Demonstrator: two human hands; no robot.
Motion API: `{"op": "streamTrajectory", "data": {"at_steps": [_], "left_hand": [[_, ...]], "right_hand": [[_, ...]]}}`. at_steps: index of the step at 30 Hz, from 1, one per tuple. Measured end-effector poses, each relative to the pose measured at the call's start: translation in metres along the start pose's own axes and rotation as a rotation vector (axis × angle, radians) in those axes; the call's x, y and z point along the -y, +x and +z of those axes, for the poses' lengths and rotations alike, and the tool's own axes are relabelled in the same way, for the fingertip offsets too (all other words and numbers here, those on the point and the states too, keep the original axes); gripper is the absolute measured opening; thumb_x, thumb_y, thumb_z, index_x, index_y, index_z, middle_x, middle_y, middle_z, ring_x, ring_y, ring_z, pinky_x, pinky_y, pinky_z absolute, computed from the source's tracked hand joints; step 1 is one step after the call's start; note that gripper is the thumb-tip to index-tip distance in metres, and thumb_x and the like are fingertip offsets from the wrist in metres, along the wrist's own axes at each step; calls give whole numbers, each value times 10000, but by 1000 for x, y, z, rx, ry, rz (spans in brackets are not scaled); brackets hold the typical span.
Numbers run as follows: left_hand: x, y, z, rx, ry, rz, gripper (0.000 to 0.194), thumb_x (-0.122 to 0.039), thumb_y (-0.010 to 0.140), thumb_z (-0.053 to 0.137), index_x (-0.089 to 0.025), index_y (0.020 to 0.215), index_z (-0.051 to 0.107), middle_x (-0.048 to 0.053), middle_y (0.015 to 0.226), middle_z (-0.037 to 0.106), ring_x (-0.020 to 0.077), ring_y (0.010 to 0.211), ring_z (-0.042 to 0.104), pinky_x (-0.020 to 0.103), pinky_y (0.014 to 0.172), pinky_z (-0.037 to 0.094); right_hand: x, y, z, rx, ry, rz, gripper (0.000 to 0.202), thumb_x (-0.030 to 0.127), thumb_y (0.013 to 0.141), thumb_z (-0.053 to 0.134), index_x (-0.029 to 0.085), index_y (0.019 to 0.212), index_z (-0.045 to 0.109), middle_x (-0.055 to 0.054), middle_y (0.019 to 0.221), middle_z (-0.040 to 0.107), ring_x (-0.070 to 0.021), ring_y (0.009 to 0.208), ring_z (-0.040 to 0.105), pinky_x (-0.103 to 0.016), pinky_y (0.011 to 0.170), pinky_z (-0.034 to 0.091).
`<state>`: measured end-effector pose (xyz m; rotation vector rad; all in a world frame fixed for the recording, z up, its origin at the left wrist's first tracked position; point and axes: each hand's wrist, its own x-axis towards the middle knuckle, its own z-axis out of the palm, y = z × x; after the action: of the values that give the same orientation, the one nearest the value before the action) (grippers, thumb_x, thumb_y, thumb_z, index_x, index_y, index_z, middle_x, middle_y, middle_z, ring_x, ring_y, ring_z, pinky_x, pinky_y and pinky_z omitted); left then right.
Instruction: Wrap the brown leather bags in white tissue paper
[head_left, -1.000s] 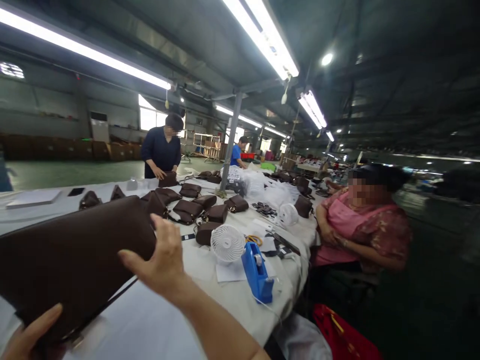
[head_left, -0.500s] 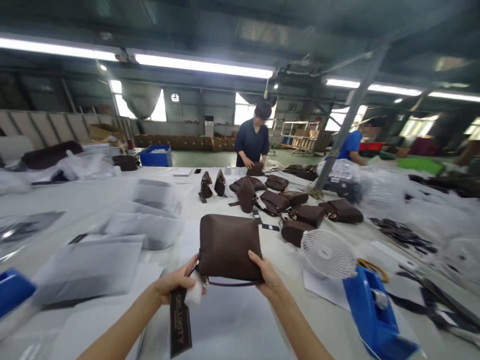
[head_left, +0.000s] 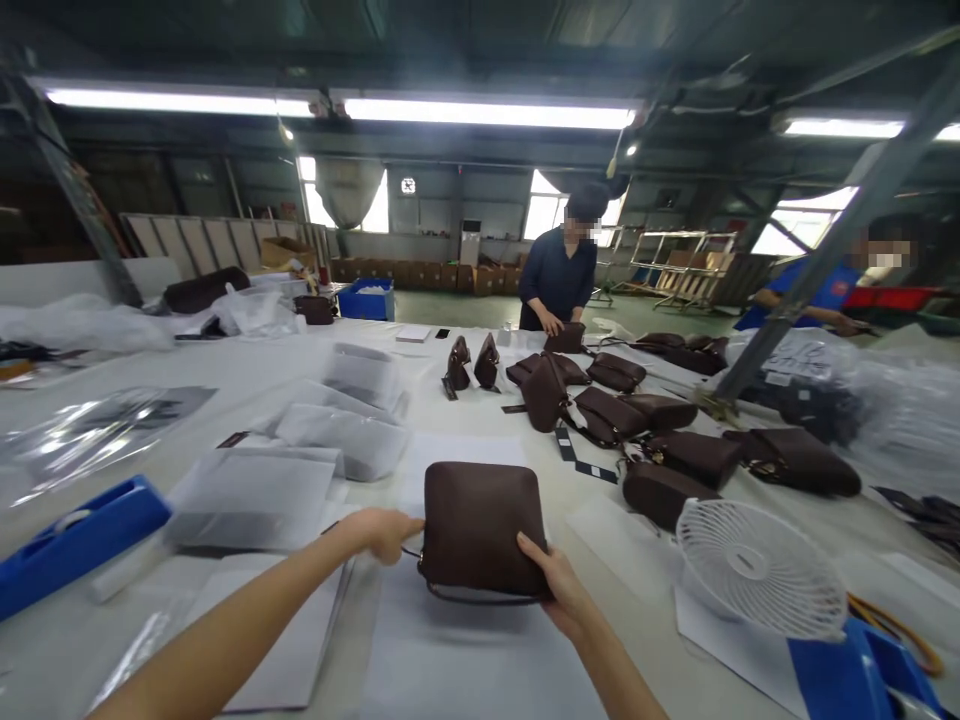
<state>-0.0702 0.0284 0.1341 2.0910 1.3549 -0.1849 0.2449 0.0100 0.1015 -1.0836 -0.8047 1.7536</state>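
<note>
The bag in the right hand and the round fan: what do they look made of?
The brown bag looks like smooth leather or imitation, judging by its soft satin sheen. The fan seems white moulded plastic, with thin, even grille ribs.

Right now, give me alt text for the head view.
Two bare hands, left and right, hold a brown bag above a white-covered table; more brown bags and a white fan lie beyond and right.
</note>
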Motion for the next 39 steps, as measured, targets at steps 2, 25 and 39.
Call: {"op": "streamTrajectory", "data": {"at_steps": [2, 25, 39], "left_hand": [[-2, 1, 15, -32, 105, -52, 826, -121, 575, 599, -254, 1365, 399, 96, 1082, 623, 300, 972, 614, 389, 788, 513], [1, 4, 112, -330, 472, -279, 819, 68, 720, 331, -344, 1426, 292, 122, 1437, 400, 294, 1117, 546, 448, 861, 490], [-63, -69, 164, -168, 23, 155, 589, -401, 905, 467, -371, 1445, 236, 54, 1538, 269, 310, 1407, 229, 552, 1122, 269]], "right_hand": [[-10, 3, -6, -23, -36, 0, 533, 399, 673, 780, 128, 1111, 642, -124, 1123, 694, -289, 1069, 639, -408, 940, 522], [-39, 23, -28, -171, -808, -160, 594, 617, 756, 583, 141, 1106, 642, -118, 1109, 698, -276, 1047, 642, -375, 893, 513], [-34, 5, -26, -302, -994, -141, 663, 633, 786, 537, 130, 1214, 592, -147, 1048, 704, -287, 1000, 645, -366, 885, 468]]}}
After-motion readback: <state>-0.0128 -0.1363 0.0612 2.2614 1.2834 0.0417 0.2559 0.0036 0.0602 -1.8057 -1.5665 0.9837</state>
